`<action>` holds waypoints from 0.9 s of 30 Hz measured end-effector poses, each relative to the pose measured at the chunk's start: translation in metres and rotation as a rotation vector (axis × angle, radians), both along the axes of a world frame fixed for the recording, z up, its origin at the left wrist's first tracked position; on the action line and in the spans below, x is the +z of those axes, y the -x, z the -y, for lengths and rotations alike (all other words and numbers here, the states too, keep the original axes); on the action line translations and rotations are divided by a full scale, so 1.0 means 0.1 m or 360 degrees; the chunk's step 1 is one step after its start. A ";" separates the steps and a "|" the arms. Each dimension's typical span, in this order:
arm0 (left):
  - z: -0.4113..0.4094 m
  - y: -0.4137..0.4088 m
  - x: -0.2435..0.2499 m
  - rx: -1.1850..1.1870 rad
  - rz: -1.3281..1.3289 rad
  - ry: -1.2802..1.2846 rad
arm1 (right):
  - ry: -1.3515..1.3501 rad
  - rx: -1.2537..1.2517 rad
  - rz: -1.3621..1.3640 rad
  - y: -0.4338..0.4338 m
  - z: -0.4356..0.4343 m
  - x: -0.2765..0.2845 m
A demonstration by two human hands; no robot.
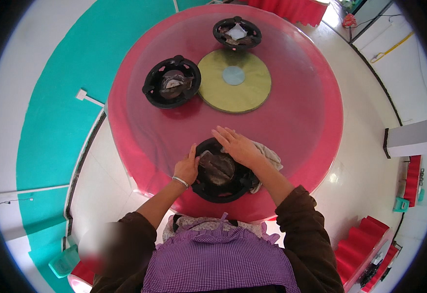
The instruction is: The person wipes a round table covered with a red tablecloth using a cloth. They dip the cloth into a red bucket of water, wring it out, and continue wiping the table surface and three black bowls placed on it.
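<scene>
A round black stove bowl [213, 192] with raised lugs on its rim stands on the table in front of me. Inside it lies a dark brown, stained piece [217, 164], whose material I cannot make out. My left hand [186, 170], a silver bracelet at its wrist, grips the bowl's left rim. Across the far right rim lies my right hand [239, 148], its fingers stretched out and pressing a beige cloth [270, 155] against the bowl. Most of that cloth shows to the right of the hand and behind the forearm.
The round table has a red cover [290, 121] under clear plastic. Farther off are a yellow-green round turntable [213, 95], a second black bowl [151, 99] at its left and a third black bowl [219, 40] beyond it. Red-draped tables [362, 238] stand at the lower right.
</scene>
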State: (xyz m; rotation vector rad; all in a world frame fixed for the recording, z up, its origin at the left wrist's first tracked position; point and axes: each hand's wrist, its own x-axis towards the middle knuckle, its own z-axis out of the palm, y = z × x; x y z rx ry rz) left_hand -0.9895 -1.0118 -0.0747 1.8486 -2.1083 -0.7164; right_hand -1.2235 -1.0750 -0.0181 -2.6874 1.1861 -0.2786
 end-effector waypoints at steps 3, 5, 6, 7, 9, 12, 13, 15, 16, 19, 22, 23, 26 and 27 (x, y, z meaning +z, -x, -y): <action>-0.01 0.04 0.01 0.0040 -0.0010 -0.0011 | -0.0046 0.0007 0.0009 -0.04 0.09 -0.03; -0.03 0.05 0.01 0.0090 -0.0010 -0.0029 | -0.0403 -0.0157 0.0071 -0.02 0.11 0.00; -0.03 0.07 0.01 0.0116 -0.0055 -0.0015 | -0.0574 -0.0239 0.0099 0.00 0.11 0.03; -0.04 0.08 0.00 0.0142 -0.0100 -0.0001 | -0.0568 -0.0306 0.0215 0.04 0.10 0.01; -0.04 0.12 0.01 0.0176 -0.0154 0.0025 | -0.0556 -0.0436 0.0448 0.15 0.02 -0.10; -0.05 0.16 0.01 0.0183 -0.0151 0.0093 | -0.0653 -0.0670 0.0733 0.19 -0.05 -0.20; -0.05 0.16 -0.03 0.0173 -0.0131 0.0134 | -0.0646 -0.0697 0.0732 0.18 -0.05 -0.20; -0.04 0.18 -0.03 0.0164 -0.0103 0.0133 | -0.0629 -0.0764 0.0724 0.17 -0.06 -0.16; -0.03 0.20 0.01 0.0165 -0.0095 0.0091 | -0.0698 -0.0854 0.0804 0.21 -0.06 -0.21; -0.02 0.23 0.01 0.0143 -0.0095 0.0133 | -0.0907 -0.1224 0.1349 0.32 -0.03 -0.45; -0.02 0.22 -0.03 0.0135 -0.0085 0.0210 | -0.1063 -0.1479 0.2003 0.38 -0.03 -0.28; -0.04 0.19 -0.04 0.0140 -0.0069 0.0222 | -0.1099 -0.1354 0.1889 0.27 -0.07 -0.06; 0.02 0.22 0.01 0.0088 -0.0013 0.0058 | -0.0582 -0.0832 0.1036 0.22 -0.12 -0.15; 0.02 0.22 0.01 0.0091 0.0001 0.0095 | -0.0326 -0.0610 0.0669 0.21 -0.09 -0.17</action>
